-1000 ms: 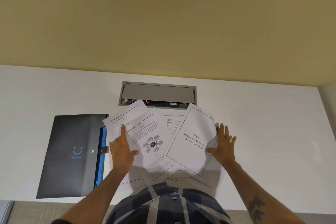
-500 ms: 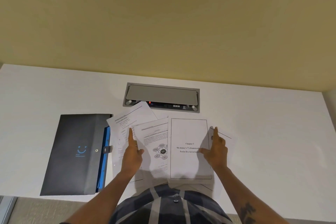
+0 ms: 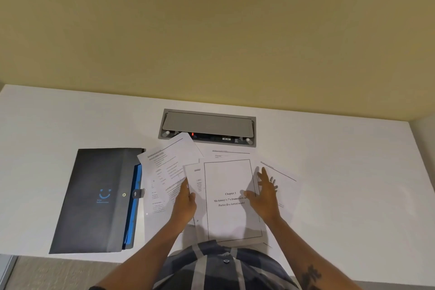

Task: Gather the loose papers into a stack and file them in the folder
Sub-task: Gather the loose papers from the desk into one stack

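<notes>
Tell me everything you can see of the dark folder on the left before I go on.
The folder is a dark grey, flat, rectangular document wallet, plastic by the look of it, lying on the white desk left of the papers, slightly skewed. Its front carries a blue smiley logo with small text under it. A short strap with a snap button sits at the middle of its right edge, and blue inner pockets show along that edge. A tilted printed sheet overlaps its upper right corner. Neither hand touches it.
</notes>
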### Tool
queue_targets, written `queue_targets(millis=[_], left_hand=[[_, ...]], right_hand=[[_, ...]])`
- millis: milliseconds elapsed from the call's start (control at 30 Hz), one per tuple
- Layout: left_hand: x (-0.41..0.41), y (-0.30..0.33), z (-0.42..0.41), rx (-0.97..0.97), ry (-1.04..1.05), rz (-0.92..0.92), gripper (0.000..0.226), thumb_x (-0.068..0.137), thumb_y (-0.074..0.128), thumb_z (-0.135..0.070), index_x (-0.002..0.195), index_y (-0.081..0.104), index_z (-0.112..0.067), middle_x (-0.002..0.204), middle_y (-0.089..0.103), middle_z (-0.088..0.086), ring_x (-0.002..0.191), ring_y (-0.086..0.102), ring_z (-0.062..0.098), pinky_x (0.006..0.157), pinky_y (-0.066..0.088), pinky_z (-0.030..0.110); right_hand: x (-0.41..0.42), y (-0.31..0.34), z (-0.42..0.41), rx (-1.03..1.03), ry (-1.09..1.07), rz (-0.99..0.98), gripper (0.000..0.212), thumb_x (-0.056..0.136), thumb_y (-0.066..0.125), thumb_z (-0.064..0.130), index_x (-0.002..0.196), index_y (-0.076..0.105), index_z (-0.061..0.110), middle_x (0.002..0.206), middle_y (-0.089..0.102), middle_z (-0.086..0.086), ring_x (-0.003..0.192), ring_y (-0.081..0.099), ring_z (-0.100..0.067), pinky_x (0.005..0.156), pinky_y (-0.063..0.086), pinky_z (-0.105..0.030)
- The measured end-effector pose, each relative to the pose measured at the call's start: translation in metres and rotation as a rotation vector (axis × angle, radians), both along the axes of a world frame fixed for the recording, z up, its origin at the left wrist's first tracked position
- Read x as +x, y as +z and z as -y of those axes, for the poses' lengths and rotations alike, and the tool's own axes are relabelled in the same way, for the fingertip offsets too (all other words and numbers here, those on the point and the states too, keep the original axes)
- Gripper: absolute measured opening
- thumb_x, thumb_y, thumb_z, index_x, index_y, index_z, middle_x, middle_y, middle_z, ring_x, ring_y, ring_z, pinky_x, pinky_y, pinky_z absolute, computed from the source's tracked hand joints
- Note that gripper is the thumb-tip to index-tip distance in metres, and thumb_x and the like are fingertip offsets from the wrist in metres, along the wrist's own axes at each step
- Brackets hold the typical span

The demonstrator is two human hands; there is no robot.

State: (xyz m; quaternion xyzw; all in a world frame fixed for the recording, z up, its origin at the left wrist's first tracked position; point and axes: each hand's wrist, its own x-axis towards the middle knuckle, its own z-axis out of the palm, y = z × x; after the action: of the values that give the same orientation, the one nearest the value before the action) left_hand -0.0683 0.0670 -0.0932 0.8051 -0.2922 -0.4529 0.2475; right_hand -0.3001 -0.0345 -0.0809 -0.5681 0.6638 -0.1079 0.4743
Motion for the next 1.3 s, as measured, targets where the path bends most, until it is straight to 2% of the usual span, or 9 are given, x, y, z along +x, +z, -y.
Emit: queue_targets(millis=[100,267,367,600,733,933,1100,1167,1300], left_hand=[[-0.006,0.001,0.002,-0.016,0.023,-0.008,0.060,0.105,0.044,-0.010,0.160,0.022,-0.022,0.162,0.039,0.004,0.129,0.058,0.026,0.095,0.050,0.028],[-0.011,0.001,0.001,-0.048,0.053,-0.102,0.062,0.100,0.058,-0.015,0.154,0.030,-0.020,0.157,0.046,0.005,0.141,0.049,0.032,0.109,0.047,0.045],[-0.016,0.001,-0.001,-0.047,0.090,-0.147,0.062,0.094,0.067,-0.017,0.146,0.034,-0.021,0.148,0.054,0.006,0.134,0.055,0.031,0.105,0.051,0.044],[-0.032,-0.001,-0.010,-0.015,0.110,-0.170,0.055,0.093,0.069,-0.012,0.136,0.036,-0.020,0.143,0.058,0.005,0.128,0.059,0.030,0.100,0.054,0.040],[-0.032,0.002,-0.017,-0.013,0.163,-0.107,0.045,0.100,0.059,-0.015,0.139,0.038,-0.021,0.152,0.051,0.006,0.135,0.055,0.035,0.107,0.048,0.045],[-0.009,0.004,-0.036,-0.050,0.347,-0.107,0.053,0.100,0.059,-0.022,0.147,0.034,-0.023,0.157,0.045,0.009,0.138,0.050,0.038,0.108,0.046,0.054],[0.004,0.000,-0.054,-0.007,0.467,-0.138,0.050,0.097,0.065,-0.023,0.139,0.038,-0.025,0.145,0.053,0.012,0.113,0.061,0.030,0.093,0.055,0.046],[0.002,-0.002,-0.059,0.012,0.484,-0.167,0.053,0.093,0.071,-0.020,0.135,0.039,-0.026,0.140,0.056,0.011,0.108,0.061,0.027,0.090,0.056,0.045],[-0.005,-0.003,-0.061,0.056,0.493,-0.141,0.064,0.092,0.072,-0.015,0.145,0.037,-0.021,0.146,0.051,0.014,0.126,0.058,0.040,0.103,0.053,0.057]], right_hand=[[0.006,0.004,-0.004,-0.020,0.029,-0.017,0.096,0.091,0.079,0.016,0.167,0.021,0.020,0.163,0.045,-0.006,0.152,0.040,-0.029,0.123,0.036,-0.051],[0.014,0.009,-0.012,-0.041,0.107,-0.015,0.094,0.094,0.075,0.019,0.168,0.017,0.022,0.164,0.045,-0.002,0.149,0.045,-0.027,0.120,0.043,-0.051],[0.019,0.011,-0.017,-0.017,0.095,0.017,0.094,0.094,0.077,0.018,0.167,0.018,0.023,0.163,0.044,0.000,0.138,0.054,-0.021,0.104,0.058,-0.043],[0.011,0.008,-0.025,0.060,-0.022,0.171,0.071,0.093,0.078,0.011,0.156,0.044,0.010,0.142,0.065,-0.012,0.119,0.068,-0.029,0.105,0.058,-0.046],[-0.003,0.012,-0.021,-0.052,-0.053,-0.004,0.061,0.095,0.075,0.016,0.151,0.052,0.010,0.138,0.067,-0.009,0.124,0.066,-0.028,0.104,0.057,-0.043],[-0.060,0.015,0.002,-0.112,0.121,-0.419,0.082,0.085,0.083,0.032,0.152,0.042,0.010,0.157,0.046,-0.012,0.147,0.041,-0.035,0.110,0.050,-0.052],[-0.100,0.012,0.013,0.013,0.330,-0.675,0.142,0.073,0.079,0.071,0.167,-0.008,0.009,0.177,-0.006,-0.010,0.164,0.003,-0.033,0.122,0.031,-0.057],[-0.106,0.008,0.011,0.049,0.403,-0.711,0.146,0.073,0.075,0.075,0.165,-0.016,0.008,0.176,-0.011,-0.007,0.164,-0.003,-0.031,0.122,0.028,-0.058],[-0.105,0.003,0.000,-0.003,0.473,-0.758,0.136,0.081,0.074,0.067,0.165,-0.015,0.006,0.177,-0.003,-0.006,0.164,0.001,-0.030,0.124,0.024,-0.056]])
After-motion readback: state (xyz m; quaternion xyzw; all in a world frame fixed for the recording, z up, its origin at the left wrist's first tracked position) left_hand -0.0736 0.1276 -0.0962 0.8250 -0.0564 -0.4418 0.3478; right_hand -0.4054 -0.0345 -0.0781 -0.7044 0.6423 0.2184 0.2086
